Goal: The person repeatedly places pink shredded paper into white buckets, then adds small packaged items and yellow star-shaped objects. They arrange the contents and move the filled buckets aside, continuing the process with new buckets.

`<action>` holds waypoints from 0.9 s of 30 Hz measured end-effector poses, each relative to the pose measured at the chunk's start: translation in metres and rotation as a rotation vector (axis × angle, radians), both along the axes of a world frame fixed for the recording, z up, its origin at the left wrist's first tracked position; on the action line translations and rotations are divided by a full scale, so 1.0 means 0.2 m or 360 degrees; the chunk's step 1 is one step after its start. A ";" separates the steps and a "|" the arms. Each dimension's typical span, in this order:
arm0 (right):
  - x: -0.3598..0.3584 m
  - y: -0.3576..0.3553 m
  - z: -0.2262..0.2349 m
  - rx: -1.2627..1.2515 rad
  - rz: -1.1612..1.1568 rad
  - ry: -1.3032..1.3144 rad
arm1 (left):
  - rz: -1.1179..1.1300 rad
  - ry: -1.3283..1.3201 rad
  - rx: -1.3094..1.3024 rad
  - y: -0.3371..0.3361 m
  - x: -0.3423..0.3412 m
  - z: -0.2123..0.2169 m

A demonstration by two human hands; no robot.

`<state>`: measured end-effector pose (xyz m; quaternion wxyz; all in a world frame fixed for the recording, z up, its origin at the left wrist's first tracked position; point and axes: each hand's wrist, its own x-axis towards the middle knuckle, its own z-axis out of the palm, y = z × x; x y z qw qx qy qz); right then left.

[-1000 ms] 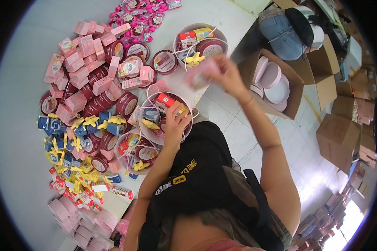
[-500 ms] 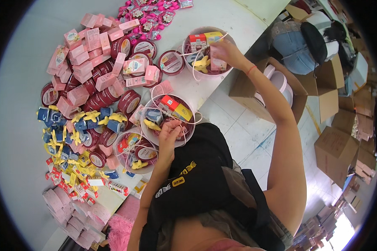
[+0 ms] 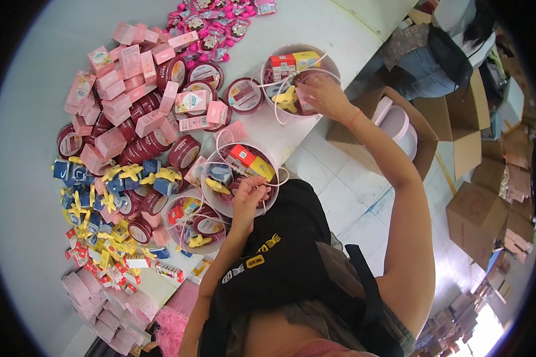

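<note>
A round pale pink bucket [image 3: 307,116] at the far right of the table holds a red-and-yellow carton [image 3: 292,63], a yellow plush toy [image 3: 285,99] and a maroon tub. My right hand [image 3: 324,97] reaches into it, fingers closed on a small pink box [image 3: 304,100] that they mostly cover. Nearer to me, a second bucket [image 3: 211,199] contains another red-and-yellow carton [image 3: 251,162], a blue packet and a yellow toy. Over its near rim, my left hand [image 3: 249,195] pinches its white cord handle [image 3: 283,178]; the fingertips partly hide the grip.
A third filled bucket [image 3: 187,241] stands beside the second. Pink boxes [image 3: 116,86], maroon tubs [image 3: 143,149], blue-and-yellow toys [image 3: 83,190] and nested buckets [image 3: 95,297] cover the left side. An opened cardboard box [image 3: 426,157] sits on the floor at right; a person [image 3: 429,65] is beyond it.
My right hand has lowered the pink box deeper into the far bucket, beside the yellow toy. My left hand has shifted slightly right and nearer at the second bucket.
</note>
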<state>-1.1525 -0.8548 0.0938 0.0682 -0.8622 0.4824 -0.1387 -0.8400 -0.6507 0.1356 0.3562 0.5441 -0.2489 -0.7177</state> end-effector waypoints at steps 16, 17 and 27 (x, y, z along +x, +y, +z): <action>0.91 -0.95 -0.25 0.0360 -0.0041 -0.0214 | 0.0155 0.0033 0.0009 0.00 0.20 0.06; 1.01 -1.08 -0.37 0.0459 -0.0182 -0.0014 | 0.0201 0.0026 0.0002 0.01 0.21 0.08; 1.10 -1.19 -0.47 0.0040 -0.0351 -0.0273 | 0.0439 -0.0158 -0.0012 -0.02 0.39 0.07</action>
